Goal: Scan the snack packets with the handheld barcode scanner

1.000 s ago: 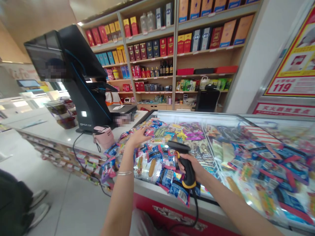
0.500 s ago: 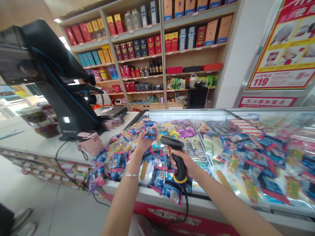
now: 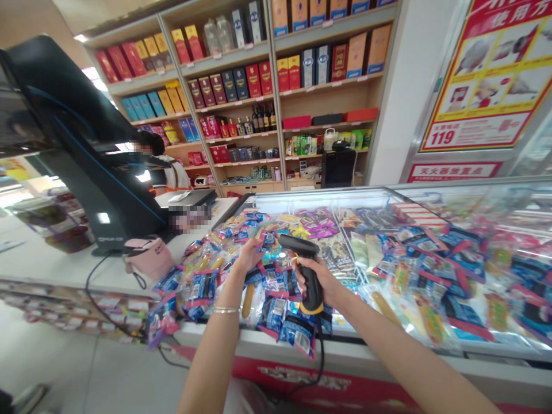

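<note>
My left hand is closed on a small blue and pink snack packet, held just above the pile of packets and left of the scanner's head. My right hand grips the handle of a black and yellow barcode scanner, its head pointing left toward the packet. From the handle a black cord hangs down over the front edge. Under both hands, several blue and pink packets and clear-wrapped sausages lie on the glass top of a chest freezer.
To the left, a black checkout terminal and a pink pouch stand on a white counter. More packets cover the freezer's right side. A person is behind the counter, before shelves of boxed bottles.
The camera has turned slightly to the right. My left hand has come down a little, and its packet has tilted and moved nearer the scanner. The scanner stays in my right hand.
</note>
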Available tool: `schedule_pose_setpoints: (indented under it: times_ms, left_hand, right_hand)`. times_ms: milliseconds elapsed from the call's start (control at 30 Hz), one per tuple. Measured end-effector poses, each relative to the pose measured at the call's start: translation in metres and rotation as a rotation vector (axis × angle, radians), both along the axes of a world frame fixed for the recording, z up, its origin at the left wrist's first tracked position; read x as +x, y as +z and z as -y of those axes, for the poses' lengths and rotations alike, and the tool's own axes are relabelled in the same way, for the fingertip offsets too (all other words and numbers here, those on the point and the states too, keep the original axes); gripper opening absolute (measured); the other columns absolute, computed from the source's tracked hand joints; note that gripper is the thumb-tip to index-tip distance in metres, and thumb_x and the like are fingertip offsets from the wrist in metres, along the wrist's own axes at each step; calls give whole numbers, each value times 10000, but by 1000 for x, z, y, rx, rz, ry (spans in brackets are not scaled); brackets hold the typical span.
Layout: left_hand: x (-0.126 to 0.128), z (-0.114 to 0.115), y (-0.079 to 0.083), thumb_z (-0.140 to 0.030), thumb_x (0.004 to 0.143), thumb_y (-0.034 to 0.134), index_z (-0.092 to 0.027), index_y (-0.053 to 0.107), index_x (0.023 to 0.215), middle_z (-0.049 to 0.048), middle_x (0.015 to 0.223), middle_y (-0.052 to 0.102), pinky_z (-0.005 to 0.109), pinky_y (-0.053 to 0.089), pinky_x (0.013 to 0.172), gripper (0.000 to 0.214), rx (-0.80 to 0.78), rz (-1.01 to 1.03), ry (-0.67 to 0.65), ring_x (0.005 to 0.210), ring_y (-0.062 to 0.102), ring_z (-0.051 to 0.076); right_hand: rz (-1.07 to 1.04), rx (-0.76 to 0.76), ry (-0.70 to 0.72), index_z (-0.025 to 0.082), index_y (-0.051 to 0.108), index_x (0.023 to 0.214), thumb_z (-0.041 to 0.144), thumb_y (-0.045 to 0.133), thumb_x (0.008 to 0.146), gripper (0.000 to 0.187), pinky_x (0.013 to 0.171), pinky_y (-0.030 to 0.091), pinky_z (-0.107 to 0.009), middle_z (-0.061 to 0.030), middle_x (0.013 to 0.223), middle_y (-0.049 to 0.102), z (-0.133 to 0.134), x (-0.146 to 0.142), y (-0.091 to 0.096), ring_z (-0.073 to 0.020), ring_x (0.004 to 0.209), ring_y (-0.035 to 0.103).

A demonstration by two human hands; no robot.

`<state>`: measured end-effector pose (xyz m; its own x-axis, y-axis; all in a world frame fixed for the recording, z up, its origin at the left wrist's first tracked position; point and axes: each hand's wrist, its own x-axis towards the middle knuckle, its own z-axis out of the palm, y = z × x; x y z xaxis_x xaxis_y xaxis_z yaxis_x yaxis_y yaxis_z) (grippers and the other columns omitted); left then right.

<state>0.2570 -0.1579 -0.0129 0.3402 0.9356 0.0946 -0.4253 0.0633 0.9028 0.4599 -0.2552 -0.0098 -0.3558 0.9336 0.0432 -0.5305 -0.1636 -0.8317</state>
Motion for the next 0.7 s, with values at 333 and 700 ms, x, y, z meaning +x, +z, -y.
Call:
schedule_pose_setpoints:
  times_ms: [333, 700]
  left_hand:
    - [2, -1, 2, -262, 656, 542, -130, 691, 991, 76, 802, 713, 365, 513, 752, 390, -17, 3, 48, 879, 647, 270]
    - [6, -2, 7, -342, 674, 539, -138, 578, 1191, 90, 970, 691, 375, 477, 837, 556, 115, 37, -35, 950, 615, 255]
  right_hand:
    - [26, 14, 1, 162, 592, 792, 376, 673, 736, 236, 361, 373, -214, 42, 483, 514, -2, 0, -3, -84, 368, 435]
    - [-19, 44, 11, 160, 601, 844, 369, 695, 704, 268, 367, 361, -216, 22, 554, 582, -3, 0, 0, -78, 375, 424]
